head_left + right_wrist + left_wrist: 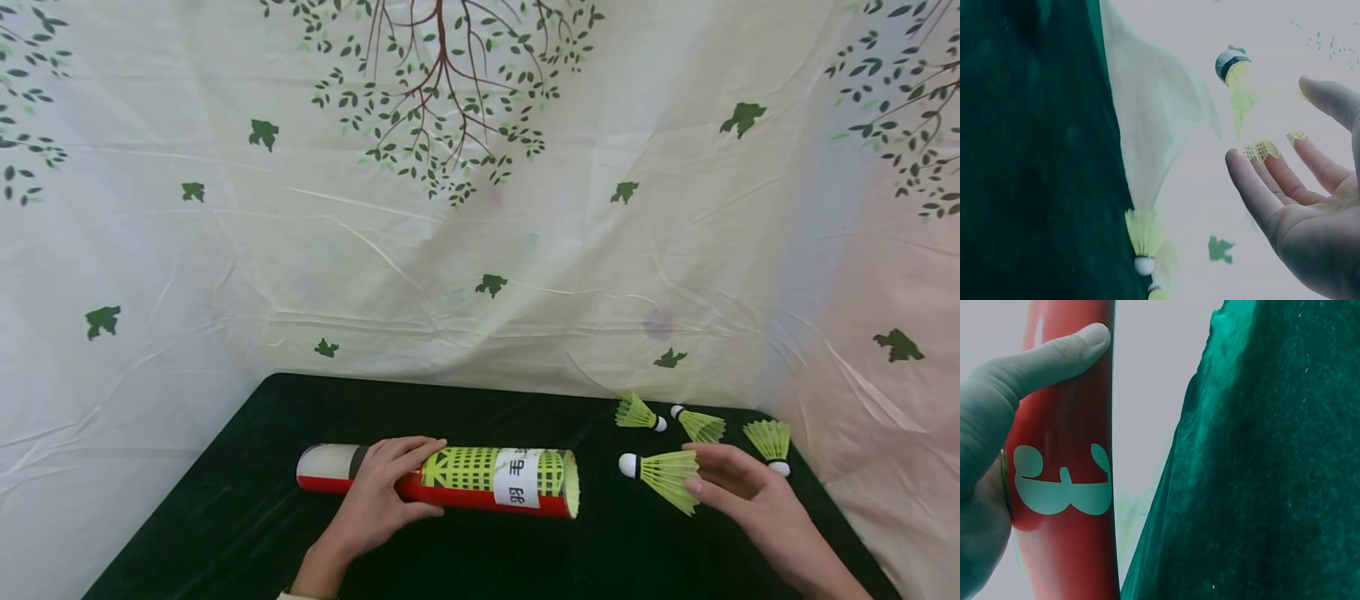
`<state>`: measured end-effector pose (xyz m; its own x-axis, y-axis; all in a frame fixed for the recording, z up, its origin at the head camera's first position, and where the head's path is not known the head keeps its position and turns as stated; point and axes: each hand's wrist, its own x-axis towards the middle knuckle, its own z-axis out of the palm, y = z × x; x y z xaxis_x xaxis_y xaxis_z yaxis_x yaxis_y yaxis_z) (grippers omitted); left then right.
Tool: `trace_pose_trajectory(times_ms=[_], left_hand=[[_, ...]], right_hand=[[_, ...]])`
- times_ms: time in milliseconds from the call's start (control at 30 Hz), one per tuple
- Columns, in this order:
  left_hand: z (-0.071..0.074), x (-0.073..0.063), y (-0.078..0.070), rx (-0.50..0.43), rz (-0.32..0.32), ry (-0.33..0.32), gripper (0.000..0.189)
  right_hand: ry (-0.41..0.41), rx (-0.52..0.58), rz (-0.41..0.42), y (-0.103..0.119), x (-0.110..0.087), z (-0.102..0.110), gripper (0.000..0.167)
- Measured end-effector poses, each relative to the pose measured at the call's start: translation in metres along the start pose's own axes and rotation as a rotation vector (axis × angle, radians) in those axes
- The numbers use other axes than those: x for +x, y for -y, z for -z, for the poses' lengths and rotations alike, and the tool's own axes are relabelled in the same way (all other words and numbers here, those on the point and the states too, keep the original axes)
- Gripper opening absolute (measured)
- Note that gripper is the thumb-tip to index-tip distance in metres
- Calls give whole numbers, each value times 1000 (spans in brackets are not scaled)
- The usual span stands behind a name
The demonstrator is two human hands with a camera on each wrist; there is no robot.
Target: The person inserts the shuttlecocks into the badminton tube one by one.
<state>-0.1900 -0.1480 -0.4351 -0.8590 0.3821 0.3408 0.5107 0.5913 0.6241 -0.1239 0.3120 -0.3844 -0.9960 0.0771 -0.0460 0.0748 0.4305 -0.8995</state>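
Note:
My left hand (378,496) grips a shuttlecock tube (468,475) that lies sideways, its open end facing right. The tube is red and yellow-green with a white label. In the left wrist view the thumb (1063,359) lies across its red side (1063,462), above a pale printed mark. To the right of the open end, my right hand (757,500) holds a yellow shuttlecock (667,477) by the rim of its skirt, white cork pointing left at the tube. The right wrist view shows fingertips (1235,159) spread around that skirt, with the cork (1233,64) beyond them.
Three more yellow shuttlecocks lie at the back right of the dark green table (225,517): one on the left (639,412), one in the middle (701,425) and one by the right edge (768,442). A pale leaf-printed cloth (540,250) hangs behind and around the sides.

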Motion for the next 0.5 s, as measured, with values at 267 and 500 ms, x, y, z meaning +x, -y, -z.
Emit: trace_pose_trajectory(times_ms=[267, 500], left_hand=[[0, -1, 0, -1, 4, -3, 89], [1, -1, -2, 0, 4, -2, 88]], right_hand=[[36, 75, 78, 21, -6, -16, 52], [75, 78, 83, 31, -9, -26, 51]])
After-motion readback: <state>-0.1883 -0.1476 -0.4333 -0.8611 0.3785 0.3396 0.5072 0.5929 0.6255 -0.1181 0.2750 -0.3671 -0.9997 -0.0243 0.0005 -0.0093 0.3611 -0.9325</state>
